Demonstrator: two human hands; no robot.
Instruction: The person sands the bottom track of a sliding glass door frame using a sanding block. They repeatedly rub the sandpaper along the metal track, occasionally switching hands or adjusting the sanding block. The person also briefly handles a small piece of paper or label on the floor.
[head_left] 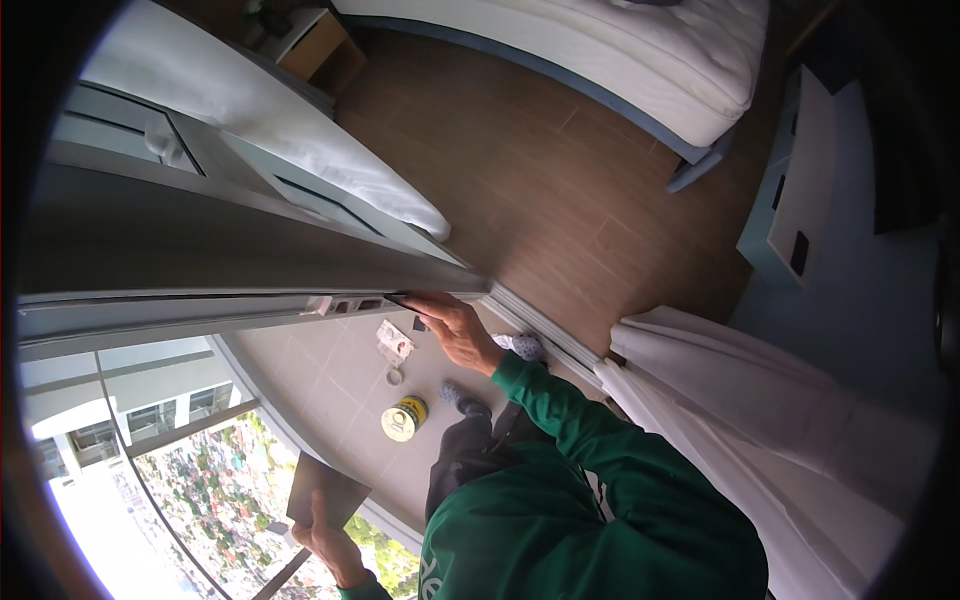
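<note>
My left hand (330,550), low on the left, grips a flat, dark square sheet (325,490) by its near edge, the thumb lying over its face. My right hand (460,330) reaches to the long edge of a grey door or window frame (250,265). Its fingers are closed around a thin dark piece (405,302) pressed against that edge; most of this piece is hidden by the fingers. Beside the fingertips, several small reddish-and-white patches (345,305) show along the frame's edge.
On the tiled balcony floor (320,380) stand a yellow tin (403,418), a tape roll (393,377) and a printed packet (395,341). A sliding track (545,325) borders the wooden floor (560,220). Curtains (740,400) hang right; a bed (640,60) stands beyond.
</note>
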